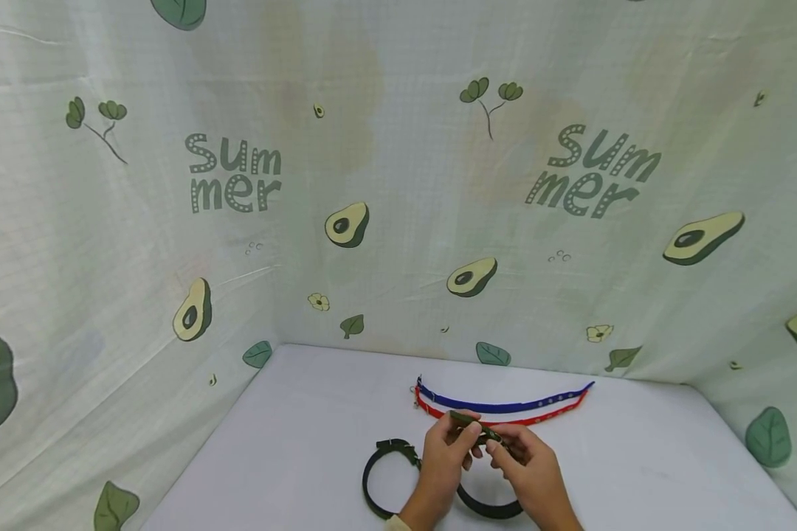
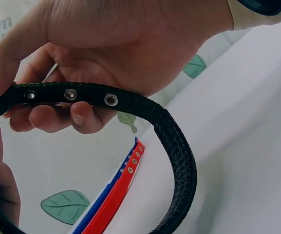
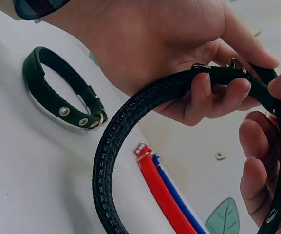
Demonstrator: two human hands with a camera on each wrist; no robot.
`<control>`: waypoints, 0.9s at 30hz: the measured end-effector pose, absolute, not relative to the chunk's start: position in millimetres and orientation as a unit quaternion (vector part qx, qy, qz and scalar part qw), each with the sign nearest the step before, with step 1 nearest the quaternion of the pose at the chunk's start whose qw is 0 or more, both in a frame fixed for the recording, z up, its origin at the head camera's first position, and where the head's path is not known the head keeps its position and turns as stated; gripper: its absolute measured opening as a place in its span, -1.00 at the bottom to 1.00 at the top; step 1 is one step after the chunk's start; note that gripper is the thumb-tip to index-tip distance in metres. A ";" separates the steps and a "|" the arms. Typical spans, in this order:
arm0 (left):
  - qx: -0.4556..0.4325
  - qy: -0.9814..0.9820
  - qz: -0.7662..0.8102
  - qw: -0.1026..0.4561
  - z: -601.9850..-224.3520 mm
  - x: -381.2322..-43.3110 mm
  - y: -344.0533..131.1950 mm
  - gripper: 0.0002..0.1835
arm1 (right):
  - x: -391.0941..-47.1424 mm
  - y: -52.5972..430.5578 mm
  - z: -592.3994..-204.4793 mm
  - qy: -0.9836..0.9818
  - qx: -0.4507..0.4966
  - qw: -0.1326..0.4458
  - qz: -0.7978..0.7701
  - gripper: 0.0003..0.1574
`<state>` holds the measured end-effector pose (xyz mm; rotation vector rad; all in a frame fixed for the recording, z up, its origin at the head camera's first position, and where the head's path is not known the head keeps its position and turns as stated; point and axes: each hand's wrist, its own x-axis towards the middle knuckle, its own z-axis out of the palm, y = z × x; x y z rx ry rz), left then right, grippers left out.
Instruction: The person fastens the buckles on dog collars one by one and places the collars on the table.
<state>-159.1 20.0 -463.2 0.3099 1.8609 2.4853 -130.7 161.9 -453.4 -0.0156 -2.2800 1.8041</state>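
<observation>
A dark green collar is bent into a loop between the two hands, its lower curve hanging over the table. Near the strap's eyelet end, my left hand pinches it between thumb and fingers; metal eyelets show along that strap in the left wrist view. My right hand grips the buckle end, where metal fittings show above the fingers in the right wrist view. Both hands' fingertips meet where the two ends come together. Fingers partly hide that junction.
A second dark green collar, closed in a ring, stands on the white table left of the hands. Behind them a blue collar and a red collar lie stretched out side by side. A printed cloth hangs around the table.
</observation>
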 end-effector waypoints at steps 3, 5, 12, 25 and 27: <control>0.105 0.586 0.804 0.002 -462.4 -159.0 19.9 -0.75 | -131.0 162.4 -455.2 -0.777 -0.004 0.120 0.618 -0.72; 0.109 0.581 0.806 0.008 -461.8 -158.5 19.3 -0.74 | -130.8 162.6 -455.8 -0.770 -0.006 0.121 0.627 -0.75; 0.161 0.593 0.788 0.043 -465.5 -161.7 14.7 -0.70 | -130.1 165.8 -456.6 -0.724 -0.004 0.140 0.675 -0.81; 0.129 0.641 0.755 0.049 -470.8 -163.7 15.0 -0.73 | -129.6 163.2 -458.2 -0.627 -0.009 0.161 0.762 -0.69; 0.122 0.643 0.754 0.048 -470.6 -163.5 15.9 -0.74 | -129.9 162.2 -458.1 -0.628 -0.009 0.168 0.759 -0.64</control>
